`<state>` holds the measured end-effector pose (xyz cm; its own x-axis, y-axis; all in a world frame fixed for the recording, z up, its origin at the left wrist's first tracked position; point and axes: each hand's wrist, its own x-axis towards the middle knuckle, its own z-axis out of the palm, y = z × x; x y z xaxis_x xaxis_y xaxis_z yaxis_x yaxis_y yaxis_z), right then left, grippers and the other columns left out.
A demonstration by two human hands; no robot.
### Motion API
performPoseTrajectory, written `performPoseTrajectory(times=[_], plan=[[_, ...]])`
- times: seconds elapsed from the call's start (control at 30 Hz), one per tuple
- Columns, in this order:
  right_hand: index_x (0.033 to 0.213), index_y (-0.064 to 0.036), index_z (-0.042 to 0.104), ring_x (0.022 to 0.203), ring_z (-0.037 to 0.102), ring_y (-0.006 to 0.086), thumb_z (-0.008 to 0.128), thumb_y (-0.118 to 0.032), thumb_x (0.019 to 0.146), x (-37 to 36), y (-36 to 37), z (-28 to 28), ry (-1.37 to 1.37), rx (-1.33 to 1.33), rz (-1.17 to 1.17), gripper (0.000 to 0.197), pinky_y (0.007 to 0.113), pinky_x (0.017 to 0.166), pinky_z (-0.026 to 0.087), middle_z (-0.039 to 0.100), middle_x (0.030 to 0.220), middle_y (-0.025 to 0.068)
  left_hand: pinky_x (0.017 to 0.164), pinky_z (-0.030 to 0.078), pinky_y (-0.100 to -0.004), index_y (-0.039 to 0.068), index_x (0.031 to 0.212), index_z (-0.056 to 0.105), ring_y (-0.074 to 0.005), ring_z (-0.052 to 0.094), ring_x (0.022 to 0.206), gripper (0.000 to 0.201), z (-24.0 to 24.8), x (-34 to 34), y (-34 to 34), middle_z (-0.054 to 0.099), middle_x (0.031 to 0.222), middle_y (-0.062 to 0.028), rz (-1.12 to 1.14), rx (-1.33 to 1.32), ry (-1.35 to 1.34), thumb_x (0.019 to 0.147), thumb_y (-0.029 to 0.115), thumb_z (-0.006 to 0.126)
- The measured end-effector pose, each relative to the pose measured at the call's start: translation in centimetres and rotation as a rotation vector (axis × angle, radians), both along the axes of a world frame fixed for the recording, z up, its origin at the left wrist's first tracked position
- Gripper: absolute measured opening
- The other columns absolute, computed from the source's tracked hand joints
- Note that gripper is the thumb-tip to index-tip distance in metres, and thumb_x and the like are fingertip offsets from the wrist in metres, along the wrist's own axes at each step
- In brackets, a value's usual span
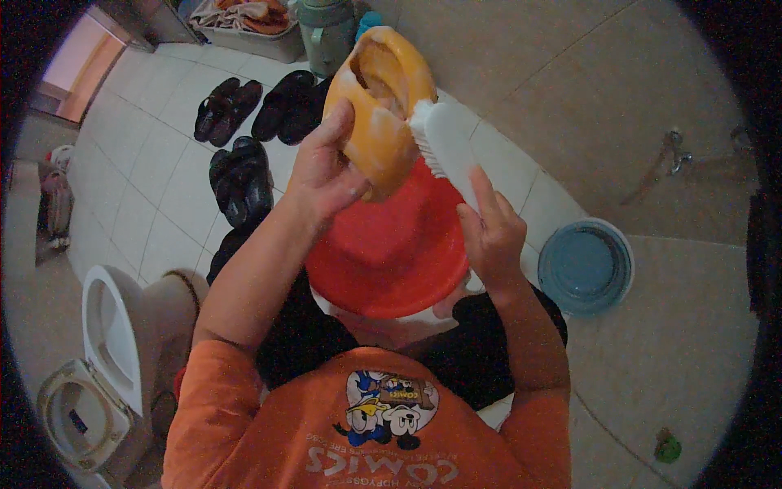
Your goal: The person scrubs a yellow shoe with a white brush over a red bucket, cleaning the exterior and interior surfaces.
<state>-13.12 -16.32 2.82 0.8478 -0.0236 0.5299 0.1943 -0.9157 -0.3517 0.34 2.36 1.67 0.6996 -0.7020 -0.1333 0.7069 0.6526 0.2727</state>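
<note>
My left hand (322, 167) grips a yellow slip-on clog (381, 155) by its near left side, with the thumb on top. The clog's opening points away from me, and whitish suds streak its surface. In my right hand (495, 232) is a white scrub brush (450, 143), held by the handle. Its bristles face left and rest against or very close to the clog's right side. Below both hands sits a red basin (383, 277) between my legs; the clog partly hides its far rim.
On the right stands a blue-grey basin (583, 269). Several dark slippers (243, 181) lie on the tiles at the far left. A thermos-like jug (326, 37) and a bin of cloths (248, 33) stand at the back. A toilet (110, 326) is left; a wall tap (678, 155) is right.
</note>
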Motion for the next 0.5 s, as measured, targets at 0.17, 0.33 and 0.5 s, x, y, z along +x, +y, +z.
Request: performPoseTrajectory(times=[0.17,0.33,0.5], plan=[[0.124,-0.0102,0.051,0.058,0.057,0.0248,0.065,-0.020,0.078,0.9,-0.2,1.6,-0.092,0.053,-0.034,0.049,0.034,0.049,0.047,0.057,0.071,0.0088,0.091,0.045,-0.0418,0.004,0.126,0.039,-0.0244,0.052,0.109,0.058,1.5,-2.1,-0.1,0.050,0.120,-0.0082,-0.063,0.173,-0.226,0.078,0.020,0.067],[0.125,-0.0095,0.050,0.054,0.055,0.0236,0.064,-0.020,0.079,1.9,-1.3,2.7,-0.156,0.027,-0.024,0.049,0.034,0.048,0.046,0.057,0.067,0.0073,0.091,0.045,-0.0396,0.004,0.123,0.041,-0.0216,0.053,0.107,0.058,-0.3,-2.4,-0.6,0.052,0.117,-0.0072,0.004,0.400,-0.445,0.075,0.019,0.070],[0.126,-0.0095,0.050,0.053,0.054,0.0225,0.064,-0.020,0.079,0.8,-1.9,1.9,0.022,-0.026,-0.003,0.049,0.033,0.046,0.046,0.057,0.068,0.0073,0.087,0.047,-0.0347,0.004,0.122,0.043,-0.0215,0.057,0.100,0.057,1.0,-0.7,0.7,0.054,0.112,-0.0078,0.205,0.377,-0.322,0.074,0.020,0.070]])
